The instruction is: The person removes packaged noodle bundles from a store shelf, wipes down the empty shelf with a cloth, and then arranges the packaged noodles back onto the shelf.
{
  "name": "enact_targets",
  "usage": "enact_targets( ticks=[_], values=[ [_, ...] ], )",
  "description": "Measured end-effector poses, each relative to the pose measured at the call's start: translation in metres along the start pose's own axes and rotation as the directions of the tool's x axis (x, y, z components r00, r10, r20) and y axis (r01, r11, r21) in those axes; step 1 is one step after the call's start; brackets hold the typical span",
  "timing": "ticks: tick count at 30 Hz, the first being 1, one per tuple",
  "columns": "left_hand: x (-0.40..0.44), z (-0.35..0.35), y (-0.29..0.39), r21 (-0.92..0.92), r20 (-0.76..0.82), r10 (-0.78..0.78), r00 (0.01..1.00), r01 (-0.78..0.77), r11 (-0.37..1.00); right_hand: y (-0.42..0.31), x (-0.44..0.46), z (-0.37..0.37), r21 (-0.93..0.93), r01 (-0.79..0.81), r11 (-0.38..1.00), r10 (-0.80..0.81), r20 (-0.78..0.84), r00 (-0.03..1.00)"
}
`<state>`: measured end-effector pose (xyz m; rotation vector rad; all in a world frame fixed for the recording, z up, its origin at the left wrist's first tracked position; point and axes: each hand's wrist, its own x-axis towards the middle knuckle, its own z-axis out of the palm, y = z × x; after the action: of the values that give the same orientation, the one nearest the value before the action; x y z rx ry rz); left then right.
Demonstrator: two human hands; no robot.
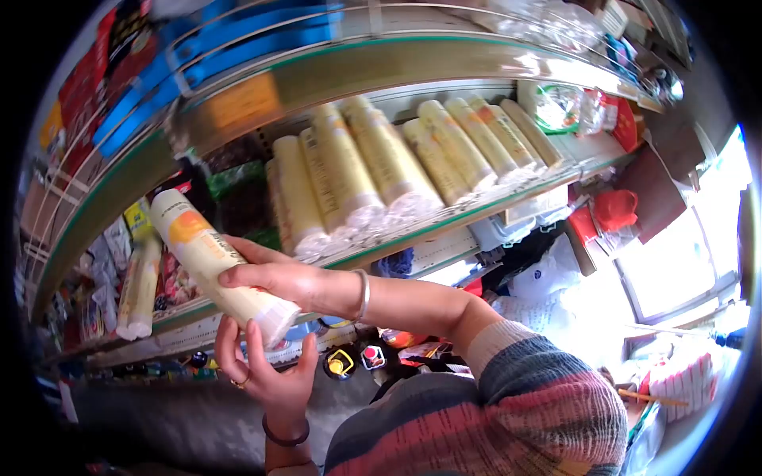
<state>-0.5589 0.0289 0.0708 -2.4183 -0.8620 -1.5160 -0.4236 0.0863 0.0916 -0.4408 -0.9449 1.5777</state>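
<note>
My right hand [278, 279], with a silver bangle at the wrist, is closed around a pale yellow printed roll [194, 242]. The roll is tilted, its orange-marked end up to the left and its whitish end down to the right. Just under that lower end is my left hand [274, 377], palm up with fingers spread, wearing a ring and a dark bracelet. Its fingertips are close to the roll; whether they touch it I cannot tell. Behind, several similar rolls [341, 170] lie side by side on a shelf [476, 208].
More rolls [140, 293] stand at the left among colourful packets. Above runs an upper shelf edge [381, 67] with wire rails and a blue basket [238, 40]. A red bag [615, 210] and cardboard are at the right. Bottles [340, 364] stand low down near my body.
</note>
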Motion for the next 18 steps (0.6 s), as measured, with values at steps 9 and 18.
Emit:
enact_targets(
  ticks=[9, 18],
  values=[
    [0.041, 0.103, 0.131, -0.394, 0.148, 0.223, 0.964, -0.149, 0.907, -0.13, -0.171, -0.091, -0.222, 0.074, 0.972, -0.163, -0.414, 0.896],
    [0.081, 0.241, 0.25, -0.649, 0.173, 0.258, 0.95, -0.087, 0.756, -0.239, -0.265, -0.188, -0.46, 0.054, 0.887, -0.359, -0.609, 0.707]
  ],
)
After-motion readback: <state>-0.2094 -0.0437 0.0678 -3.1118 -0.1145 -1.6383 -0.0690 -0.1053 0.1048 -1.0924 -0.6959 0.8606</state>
